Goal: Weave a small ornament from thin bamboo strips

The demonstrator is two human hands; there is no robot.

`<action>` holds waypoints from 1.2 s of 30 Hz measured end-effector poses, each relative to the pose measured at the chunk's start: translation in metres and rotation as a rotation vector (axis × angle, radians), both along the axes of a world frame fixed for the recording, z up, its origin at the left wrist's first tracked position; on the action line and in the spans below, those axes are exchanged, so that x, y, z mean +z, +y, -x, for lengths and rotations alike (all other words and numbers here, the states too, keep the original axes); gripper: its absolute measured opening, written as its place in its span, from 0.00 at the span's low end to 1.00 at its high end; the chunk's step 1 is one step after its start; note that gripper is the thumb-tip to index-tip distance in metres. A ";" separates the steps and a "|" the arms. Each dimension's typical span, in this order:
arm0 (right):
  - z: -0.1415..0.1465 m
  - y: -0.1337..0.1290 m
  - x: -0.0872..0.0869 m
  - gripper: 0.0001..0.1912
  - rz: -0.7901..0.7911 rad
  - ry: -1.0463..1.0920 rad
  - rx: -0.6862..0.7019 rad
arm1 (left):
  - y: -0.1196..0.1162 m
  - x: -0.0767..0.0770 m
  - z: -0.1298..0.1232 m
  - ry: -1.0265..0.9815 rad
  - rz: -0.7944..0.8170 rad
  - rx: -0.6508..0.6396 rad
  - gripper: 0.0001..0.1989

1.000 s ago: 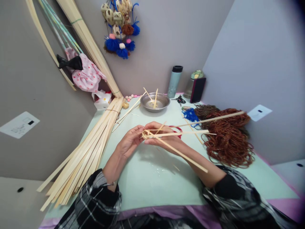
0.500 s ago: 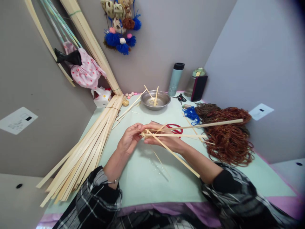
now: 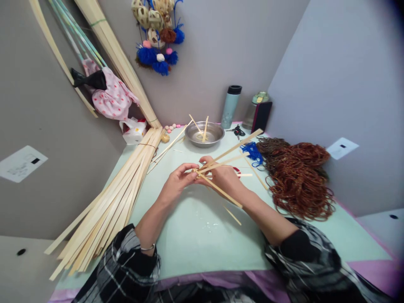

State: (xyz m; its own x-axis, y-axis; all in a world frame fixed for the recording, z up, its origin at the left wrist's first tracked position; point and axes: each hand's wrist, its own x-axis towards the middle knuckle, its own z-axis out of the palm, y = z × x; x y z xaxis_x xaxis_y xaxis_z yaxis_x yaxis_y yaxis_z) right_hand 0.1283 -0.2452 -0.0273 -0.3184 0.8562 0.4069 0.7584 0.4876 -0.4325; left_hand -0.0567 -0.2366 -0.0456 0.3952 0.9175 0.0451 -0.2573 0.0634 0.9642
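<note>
Between my two hands, above the middle of the table, is a small woven piece of bamboo strips (image 3: 222, 195), its long loose ends fanning out to the right. My left hand (image 3: 179, 179) pinches the woven knot with thumb and fingers. Around the strips from the right closes my right hand (image 3: 222, 174); its fingertips are partly hidden behind them. Red-handled scissors (image 3: 236, 170) lie on the table behind my right hand, mostly covered. Drops of water (image 3: 210, 227) dot the tabletop below.
Left lies a tied bundle of flat strips (image 3: 116, 198). A metal bowl (image 3: 189, 139) with strips stands at the back, near a blue tumbler (image 3: 231, 109), keys (image 3: 237, 131) and a phone (image 3: 262, 118). Brown yarn (image 3: 299, 181) and blue yarn (image 3: 252, 152) lie right. Woven balls (image 3: 155, 19) hang behind.
The strips' loose ends have swung, the upper ones now pointing further up and back. My right hand has turned and its fingers have shifted on the piece; my left hand keeps its pinch.
</note>
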 end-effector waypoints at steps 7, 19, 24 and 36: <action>-0.010 -0.008 0.029 0.13 -0.617 0.250 -0.186 | 0.009 0.003 0.007 -0.330 0.171 0.175 0.16; 0.009 0.001 0.008 0.22 0.416 0.788 0.226 | 0.007 0.003 0.004 -0.334 0.147 0.107 0.17; 0.019 -0.002 0.000 0.13 0.310 0.797 0.153 | 0.006 -0.001 0.001 -0.287 0.112 0.101 0.17; 0.019 0.005 -0.006 0.15 0.380 0.853 0.067 | 0.005 -0.011 -0.004 -0.071 0.037 0.285 0.17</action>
